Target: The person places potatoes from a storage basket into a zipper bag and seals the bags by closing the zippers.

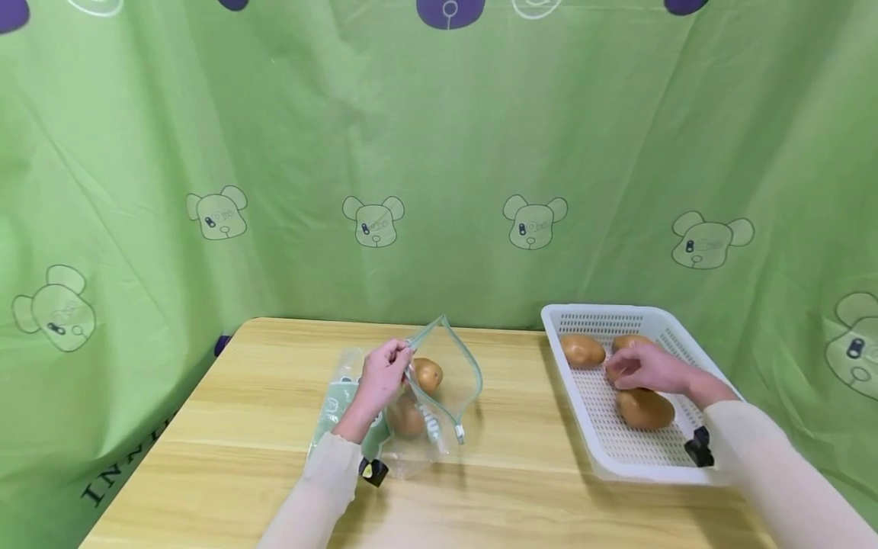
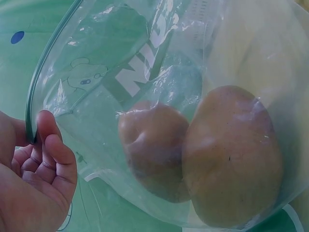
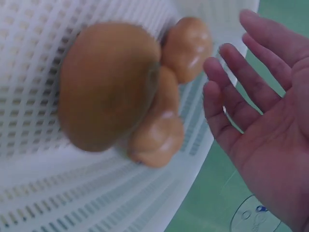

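My left hand (image 1: 382, 372) pinches the green zip rim of a clear zip bag (image 2: 101, 159), whose mouth gapes toward the right. Two brown potatoes lie inside: a smaller potato (image 2: 154, 150) and a larger potato (image 2: 234, 157) beside it, both seen through the plastic. Over the white basket (image 1: 583, 435) hovers my right hand (image 1: 652, 368), its fingers spread and slightly bent with nothing in them. Several potatoes rest below it, including a near potato (image 1: 645, 409) and a left potato (image 1: 583, 351). In the right wrist view, a large potato (image 3: 108, 87) is closest to the camera.
Under the left forearm, a flat green-printed plastic sheet or bag (image 1: 334, 404) lies on the wooden table (image 1: 507, 480). The basket has raised, slotted walls at the table's right side. A green curtain (image 1: 453, 259) with bear prints hangs behind the table.
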Tool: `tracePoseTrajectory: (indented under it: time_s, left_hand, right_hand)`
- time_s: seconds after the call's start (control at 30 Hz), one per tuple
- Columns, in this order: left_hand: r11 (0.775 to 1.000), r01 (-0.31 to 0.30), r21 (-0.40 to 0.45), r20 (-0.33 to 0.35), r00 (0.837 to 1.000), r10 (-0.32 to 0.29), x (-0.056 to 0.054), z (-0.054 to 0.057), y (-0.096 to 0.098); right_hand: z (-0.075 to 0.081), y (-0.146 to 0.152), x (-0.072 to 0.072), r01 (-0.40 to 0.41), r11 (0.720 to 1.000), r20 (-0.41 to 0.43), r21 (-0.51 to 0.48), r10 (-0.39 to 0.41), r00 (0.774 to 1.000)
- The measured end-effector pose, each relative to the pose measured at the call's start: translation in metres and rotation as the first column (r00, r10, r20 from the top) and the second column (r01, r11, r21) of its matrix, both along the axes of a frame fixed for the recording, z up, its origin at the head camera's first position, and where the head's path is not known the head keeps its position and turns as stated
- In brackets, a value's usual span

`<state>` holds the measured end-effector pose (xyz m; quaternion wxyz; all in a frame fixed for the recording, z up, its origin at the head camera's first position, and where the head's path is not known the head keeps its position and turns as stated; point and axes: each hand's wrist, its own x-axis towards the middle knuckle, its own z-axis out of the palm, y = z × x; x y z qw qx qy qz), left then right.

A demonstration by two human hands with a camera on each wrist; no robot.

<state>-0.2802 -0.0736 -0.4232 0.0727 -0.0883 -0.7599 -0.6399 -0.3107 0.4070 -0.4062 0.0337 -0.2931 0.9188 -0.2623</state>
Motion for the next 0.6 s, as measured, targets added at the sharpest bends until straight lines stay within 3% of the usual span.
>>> tracePoseTrajectory:
  time_s: [0.27, 0.5, 0.6]
  left_hand:
    - [1.000, 0.004, 0.003, 0.008, 1.000, -0.004, -0.001, 0.001, -0.001]
    - [1.000, 0.000, -0.008, 0.010, 1.000, 0.001, -0.002, 0.001, -0.001]
    - [1.000, -0.001, -0.011, 0.010, 1.000, 0.001, -0.003, 0.000, 0.000]
  right_hand:
    - [-0.007, 0.024, 0.001, -0.098, 0.995, 0.151, 0.000, 0.097, 0.984]
    - [-0.005, 0.032, 0.002, -0.093, 0.992, 0.235, 0.080, 0.072, 0.969]
    - [-0.005, 0.036, 0.001, -0.114, 0.989, 0.231, 0.095, 0.090, 0.969]
